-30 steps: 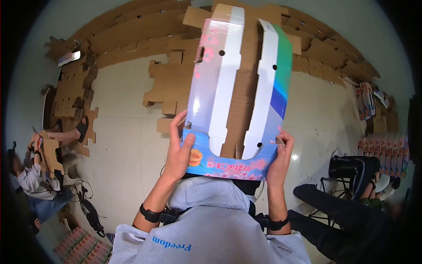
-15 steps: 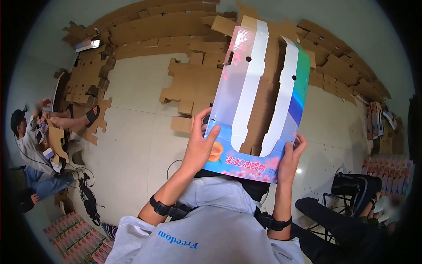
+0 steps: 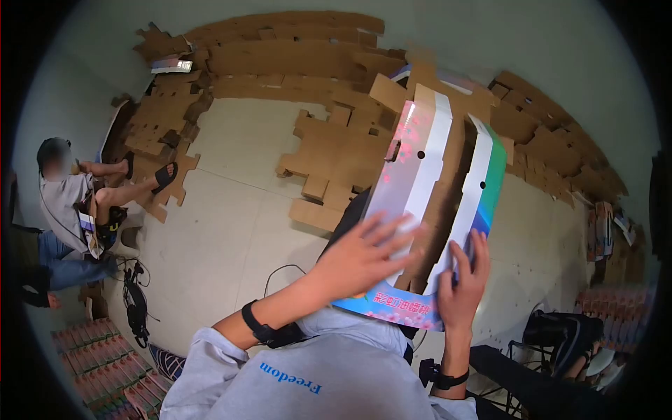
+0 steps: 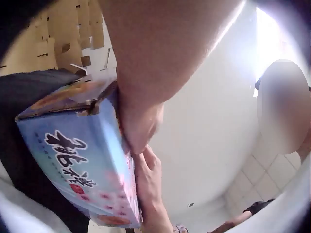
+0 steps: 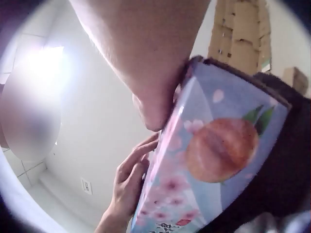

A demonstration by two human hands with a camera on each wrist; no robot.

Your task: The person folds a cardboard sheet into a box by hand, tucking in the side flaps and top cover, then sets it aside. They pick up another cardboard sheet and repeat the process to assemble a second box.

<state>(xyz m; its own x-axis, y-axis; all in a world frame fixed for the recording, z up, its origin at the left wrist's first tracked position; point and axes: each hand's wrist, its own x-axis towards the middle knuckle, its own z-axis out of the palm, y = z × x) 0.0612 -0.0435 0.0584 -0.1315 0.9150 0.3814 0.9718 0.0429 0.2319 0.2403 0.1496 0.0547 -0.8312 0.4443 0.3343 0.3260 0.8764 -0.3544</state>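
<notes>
At the far left, a seated person in a grey shirt and black cap [image 3: 63,192] is seen, with black sandals worn. Near left, rows of pink printed cardboard boxes [image 3: 105,364] are laid out on the pale tiled floor [image 3: 217,210]. Farther off, flat brown cardboard sheets [image 3: 325,154] are spread, some overlapping.

The long printed cardboard box [image 3: 402,311] is held across the lap, its blue near end marked with red characters and pink blossoms. Over its left near part the left hand [image 3: 364,259] is placed, open, fingers spread and nothing gripped—firm contact cannot be told. Between the two long white flaps [image 3: 467,203] a brown gap is shown. On the right flap and side the right hand [image 3: 463,287] is laid—open, fingers slightly bent, nothing gripped.

At the right, more printed boxes [image 3: 616,315] are stood.
</notes>
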